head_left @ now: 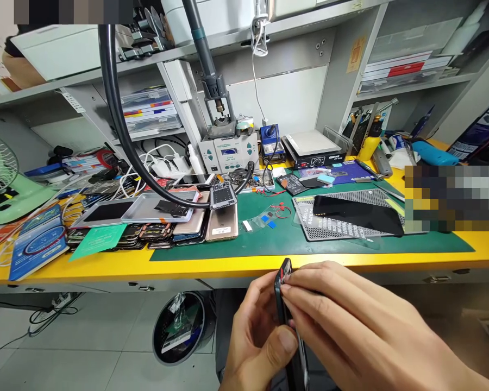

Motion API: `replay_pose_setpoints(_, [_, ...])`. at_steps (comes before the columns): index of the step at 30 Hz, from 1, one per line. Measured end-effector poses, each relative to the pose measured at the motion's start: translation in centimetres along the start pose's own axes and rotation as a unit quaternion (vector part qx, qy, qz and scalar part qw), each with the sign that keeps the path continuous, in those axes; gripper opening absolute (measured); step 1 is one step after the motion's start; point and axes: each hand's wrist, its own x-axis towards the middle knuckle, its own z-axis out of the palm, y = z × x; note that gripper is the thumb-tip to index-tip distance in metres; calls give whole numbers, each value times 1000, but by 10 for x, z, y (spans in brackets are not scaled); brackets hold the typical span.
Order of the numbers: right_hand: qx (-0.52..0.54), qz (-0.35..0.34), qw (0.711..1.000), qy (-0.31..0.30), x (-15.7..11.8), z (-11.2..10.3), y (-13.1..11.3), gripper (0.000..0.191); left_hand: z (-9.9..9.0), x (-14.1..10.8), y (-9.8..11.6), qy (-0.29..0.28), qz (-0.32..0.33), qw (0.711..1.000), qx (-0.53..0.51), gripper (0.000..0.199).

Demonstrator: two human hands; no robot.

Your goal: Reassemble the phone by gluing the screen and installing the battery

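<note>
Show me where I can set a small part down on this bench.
Best is the green mat: its front strip, between the small blue pieces and the yellow bench edge, looks bare. Crowded: the left, with stacked devices; the right, where a black screen lies over a perforated plate.

phone [282, 307] in hands [358, 315] before bench [106, 266], bin [208, 326] left, screen [358, 214] on pad [305, 209] right

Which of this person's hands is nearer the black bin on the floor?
Left. The left hand is right of the bin; the right hand is farther right, across the dark device.
</note>
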Motion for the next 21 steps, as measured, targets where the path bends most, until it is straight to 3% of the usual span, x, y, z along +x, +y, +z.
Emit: replay_pose_setpoints(21, [86,71,993,43,7,8,6,17,-8,2,-9,-8,6,1000,-14,61])
